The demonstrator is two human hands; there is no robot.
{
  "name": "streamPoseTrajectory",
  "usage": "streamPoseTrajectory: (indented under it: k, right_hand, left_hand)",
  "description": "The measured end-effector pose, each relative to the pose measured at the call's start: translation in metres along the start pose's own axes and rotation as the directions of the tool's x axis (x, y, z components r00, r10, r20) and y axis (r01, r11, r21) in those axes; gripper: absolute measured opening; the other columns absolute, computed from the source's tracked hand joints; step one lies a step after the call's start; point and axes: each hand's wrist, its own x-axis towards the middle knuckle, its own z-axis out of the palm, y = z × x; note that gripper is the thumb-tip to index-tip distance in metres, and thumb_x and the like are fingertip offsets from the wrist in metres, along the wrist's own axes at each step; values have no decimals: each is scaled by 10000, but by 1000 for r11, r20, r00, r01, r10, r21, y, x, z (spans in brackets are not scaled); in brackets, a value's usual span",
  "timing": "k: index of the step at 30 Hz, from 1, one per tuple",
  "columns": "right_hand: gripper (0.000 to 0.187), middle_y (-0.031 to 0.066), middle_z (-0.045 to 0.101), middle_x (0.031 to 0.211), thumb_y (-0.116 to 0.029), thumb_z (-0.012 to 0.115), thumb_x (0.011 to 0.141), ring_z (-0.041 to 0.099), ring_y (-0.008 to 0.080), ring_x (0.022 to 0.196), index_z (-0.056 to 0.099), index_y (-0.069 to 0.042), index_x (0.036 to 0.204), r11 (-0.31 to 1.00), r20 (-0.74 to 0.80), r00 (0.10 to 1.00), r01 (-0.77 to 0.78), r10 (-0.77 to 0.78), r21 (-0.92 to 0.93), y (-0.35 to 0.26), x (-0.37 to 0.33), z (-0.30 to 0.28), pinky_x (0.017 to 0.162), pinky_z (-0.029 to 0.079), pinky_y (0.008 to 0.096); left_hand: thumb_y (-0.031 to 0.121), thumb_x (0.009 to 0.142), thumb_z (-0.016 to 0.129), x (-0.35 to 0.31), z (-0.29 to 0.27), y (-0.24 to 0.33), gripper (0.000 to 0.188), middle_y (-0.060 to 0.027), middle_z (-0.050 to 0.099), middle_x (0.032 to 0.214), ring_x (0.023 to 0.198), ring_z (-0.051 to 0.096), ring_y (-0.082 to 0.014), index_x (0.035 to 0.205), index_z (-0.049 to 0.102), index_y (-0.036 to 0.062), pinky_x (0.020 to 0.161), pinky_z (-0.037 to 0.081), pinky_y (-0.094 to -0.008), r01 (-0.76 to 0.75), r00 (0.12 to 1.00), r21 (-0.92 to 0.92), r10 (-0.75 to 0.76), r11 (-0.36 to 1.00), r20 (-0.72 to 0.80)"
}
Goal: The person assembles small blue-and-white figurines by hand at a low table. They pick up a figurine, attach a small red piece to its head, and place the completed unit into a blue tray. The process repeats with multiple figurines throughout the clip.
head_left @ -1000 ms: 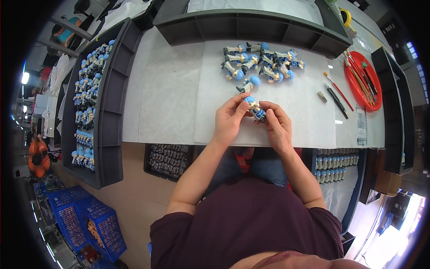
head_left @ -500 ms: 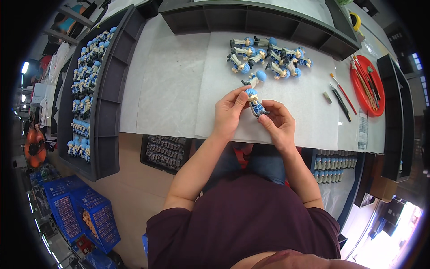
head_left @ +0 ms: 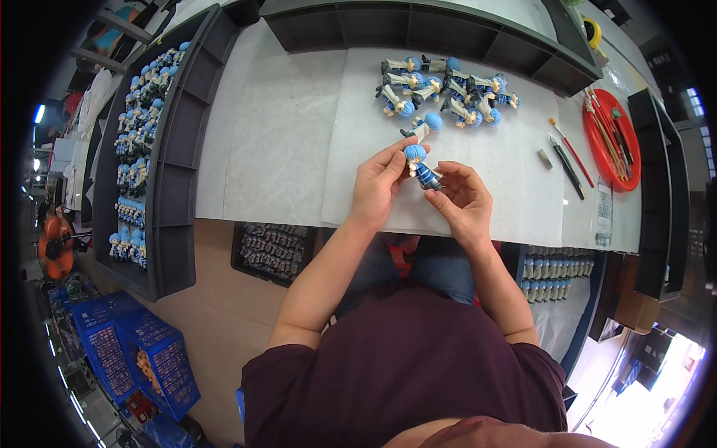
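Between my hands, just above the paper-covered table, is a small blue-haired figurine in blue and white clothes, tilted with its head toward the upper left. My left hand is closed on the head end, thumb and fingers beside the hair. At the feet end, my right hand pinches the dark base between thumb and fingers. Right beyond my left fingertips lies a similar single figurine on its side. Farther back a loose cluster of several such figurines is spread on white paper.
A grey crate of figurines flanks the table's left; another grey tray borders the back. To the right lie a red dish of brushes, a red brush, a black pen-like tool and a small greyish block. Below are blue baskets.
The figurine has turned slightly in my fingers, its head shifting a little left and its face angled more to the left. Both hands keep their hold. The view has shifted slightly.
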Motion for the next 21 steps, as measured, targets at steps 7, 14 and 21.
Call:
streamPoseTrajectory:
  k: [7,14,21]
  right_hand:
    - [408,84,543,1067,43,668,756,530,125,933,509,11,1131,1000,-14,1000,-10,10,13,1,0,0,780,481,258]
    - [490,103,502,1135,28,662,766,541,158,988,434,11,1200,992,22,994,107,-109,62,-1,5,-1,808,476,266]
    - [503,124,486,1131,12,650,792,547,160,989,390,20,1223,999,-96,995,17,-13,40,3,4,5,841,485,269]
  left_hand:
    - [165,938,471,0,-2,-4,331,-109,591,1096,964,538,-122,1207,504,-26,856,418,-263,-31,999,15,31,999,-15]
    - [50,893,519,-1,-6,-5,334,-114,574,1150,1022,548,-152,1226,506,21,887,426,-277,-90,996,18,90,996,3]
    - [-51,864,482,1,-4,-5,415,-147,532,1224,1112,530,-211,1270,458,35,971,405,-330,-101,993,14,100,995,67]
